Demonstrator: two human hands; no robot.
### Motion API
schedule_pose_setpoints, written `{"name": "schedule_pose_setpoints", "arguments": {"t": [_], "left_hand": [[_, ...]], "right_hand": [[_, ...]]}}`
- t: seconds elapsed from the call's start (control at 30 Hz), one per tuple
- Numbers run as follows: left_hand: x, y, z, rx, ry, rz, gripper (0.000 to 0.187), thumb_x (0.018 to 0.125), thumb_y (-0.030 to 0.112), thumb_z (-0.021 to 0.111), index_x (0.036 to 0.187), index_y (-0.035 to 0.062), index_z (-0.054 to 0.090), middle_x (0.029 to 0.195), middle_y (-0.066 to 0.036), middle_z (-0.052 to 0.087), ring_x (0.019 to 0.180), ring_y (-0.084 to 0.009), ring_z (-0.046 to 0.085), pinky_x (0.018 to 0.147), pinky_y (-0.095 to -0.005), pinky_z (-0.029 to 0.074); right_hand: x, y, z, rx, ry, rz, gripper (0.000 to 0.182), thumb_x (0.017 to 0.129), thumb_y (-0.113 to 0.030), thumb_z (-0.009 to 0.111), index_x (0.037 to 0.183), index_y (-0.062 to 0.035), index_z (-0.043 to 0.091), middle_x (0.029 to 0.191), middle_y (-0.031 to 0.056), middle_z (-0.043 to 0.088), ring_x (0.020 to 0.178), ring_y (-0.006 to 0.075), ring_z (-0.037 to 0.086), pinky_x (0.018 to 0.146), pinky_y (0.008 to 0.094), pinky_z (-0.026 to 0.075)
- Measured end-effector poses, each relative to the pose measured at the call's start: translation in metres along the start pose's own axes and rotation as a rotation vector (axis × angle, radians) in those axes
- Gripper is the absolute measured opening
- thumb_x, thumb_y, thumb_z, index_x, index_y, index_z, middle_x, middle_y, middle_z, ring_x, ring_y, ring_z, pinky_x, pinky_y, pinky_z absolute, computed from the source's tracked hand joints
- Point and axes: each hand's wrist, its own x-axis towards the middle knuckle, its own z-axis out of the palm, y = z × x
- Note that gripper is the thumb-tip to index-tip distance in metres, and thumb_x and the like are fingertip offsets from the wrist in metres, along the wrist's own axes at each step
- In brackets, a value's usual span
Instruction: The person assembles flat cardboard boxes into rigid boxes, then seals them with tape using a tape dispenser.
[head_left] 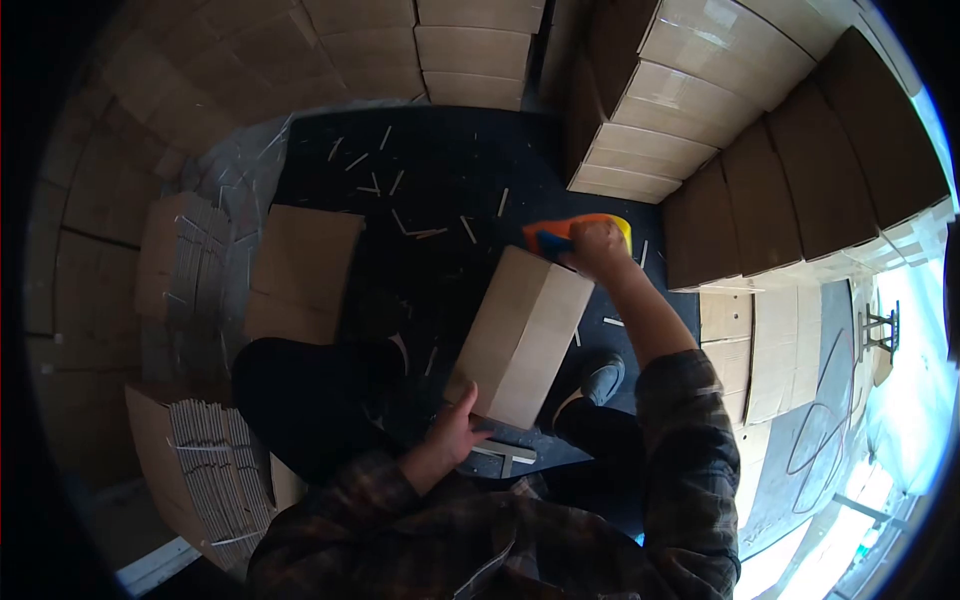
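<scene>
A long closed cardboard box (522, 335) lies slantwise in front of me, between my legs. At its near end, my left hand (455, 432) grips the lower left corner, thumb along the side and fingers at the end face. My right hand (598, 250) is wrapped around the blue handle of an orange and yellow tape dispenser (572, 222), right at the far end of the box. The fist hides part of the dispenser.
Stacked cartons (690, 105) rise at the back right and along the left. A flat cardboard sheet (305, 265) and strapped bundles of flattened boxes (215, 465) lie to my left. Thin pale strips (468, 230) litter the dark floor (430, 150). Cardboard sheets (775, 355) lie at right.
</scene>
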Motion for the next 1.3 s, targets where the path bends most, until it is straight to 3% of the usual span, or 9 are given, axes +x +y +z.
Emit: {"name": "schedule_pose_setpoints", "arguments": {"t": [0.17,0.33,0.5,0.6,0.83,1.0,1.13,1.23,1.3], "left_hand": [[0.031,0.047,-0.009,0.374,0.155,0.447,0.057,0.09,0.043,0.061,0.131,0.0061,0.048,0.122,-0.01,0.057,0.11,-0.0227,0.056,0.094,-0.0364,0.045],[0.05,0.109,0.016,0.715,0.287,0.626,0.054,0.092,0.043,0.056,0.126,0.0008,0.052,0.117,-0.018,0.059,0.108,-0.029,0.058,0.092,-0.0386,0.046],[0.093,0.111,0.006,1.148,0.392,0.986,0.049,0.095,0.039,0.05,0.128,0.0036,0.052,0.114,-0.021,0.058,0.11,-0.0346,0.056,0.092,-0.0433,0.046],[0.092,0.112,0.008,1.155,0.393,0.931,0.047,0.096,0.038,0.048,0.129,0.0041,0.051,0.116,-0.022,0.058,0.11,-0.0361,0.056,0.094,-0.0437,0.045],[0.085,0.115,0.014,1.125,0.394,0.916,0.048,0.099,0.036,0.039,0.134,0.0045,0.047,0.121,-0.023,0.057,0.113,-0.0375,0.055,0.096,-0.0438,0.044],[0.084,0.119,0.013,1.048,0.354,0.858,0.051,0.099,0.037,0.037,0.137,0.0038,0.044,0.125,-0.023,0.056,0.115,-0.0369,0.054,0.098,-0.0431,0.043],[0.084,0.121,0.011,1.086,0.364,0.858,0.051,0.099,0.038,0.039,0.137,0.0033,0.045,0.122,-0.024,0.057,0.114,-0.0381,0.054,0.097,-0.0428,0.043],[0.069,0.122,0.02,1.171,0.56,1.188,0.049,0.099,0.04,0.041,0.132,0.0052,0.05,0.12,-0.019,0.06,0.111,-0.0338,0.056,0.097,-0.0442,0.044],[0.029,0.123,0.041,0.954,0.29,1.135,0.048,0.098,0.045,0.043,0.126,0.0077,0.055,0.117,-0.012,0.061,0.108,-0.0251,0.058,0.09,-0.0416,0.046]], "right_hand": [[-0.075,0.018,-0.011,0.135,-0.128,0.308,0.045,0.073,-0.046,0.069,0.09,-0.0046,0.069,0.091,0.0172,0.069,0.088,0.033,0.067,0.081,0.041,0.052],[-0.125,0.004,-0.027,0.184,-0.373,0.605,0.053,0.078,-0.051,0.067,0.1,-0.0026,0.069,0.094,0.0155,0.07,0.091,0.0291,0.068,0.083,0.0383,0.051],[-0.137,-0.008,-0.003,0.159,-0.395,0.61,0.052,0.079,-0.047,0.069,0.105,-0.0021,0.068,0.098,0.0137,0.07,0.093,0.0233,0.068,0.085,0.0373,0.051],[-0.132,-0.014,0.001,0.211,-0.414,0.7,0.053,0.08,-0.048,0.068,0.107,-0.0026,0.067,0.1,0.0133,0.07,0.096,0.0247,0.067,0.086,0.0374,0.05],[-0.138,-0.003,-0.01,0.115,-0.383,0.606,0.053,0.081,-0.049,0.067,0.107,-0.0026,0.067,0.102,0.014,0.069,0.096,0.0249,0.067,0.085,0.0354,0.051],[-0.162,0.032,-0.062,0.157,-0.108,0.637,0.054,0.078,-0.052,0.067,0.101,-0.0037,0.069,0.091,0.015,0.07,0.088,0.0265,0.069,0.077,0.0365,0.053],[-0.194,0.019,-0.113,0.641,0.096,0.514,0.051,0.08,-0.043,0.071,0.103,0.0013,0.067,0.084,0.0122,0.069,0.077,0.0209,0.067,0.072,0.0319,0.052],[-0.198,0.009,-0.113,1.108,0.027,0.275,0.065,0.077,-0.052,0.073,0.106,0.0059,0.065,0.083,0.0133,0.067,0.077,0.017,0.064,0.072,0.0269,0.051],[-0.195,-0.011,-0.114,1.164,-0.02,0.24,0.067,0.075,-0.053,0.075,0.106,0.0052,0.065,0.085,0.0139,0.067,0.079,0.0177,0.064,0.072,0.0266,0.05]]}}
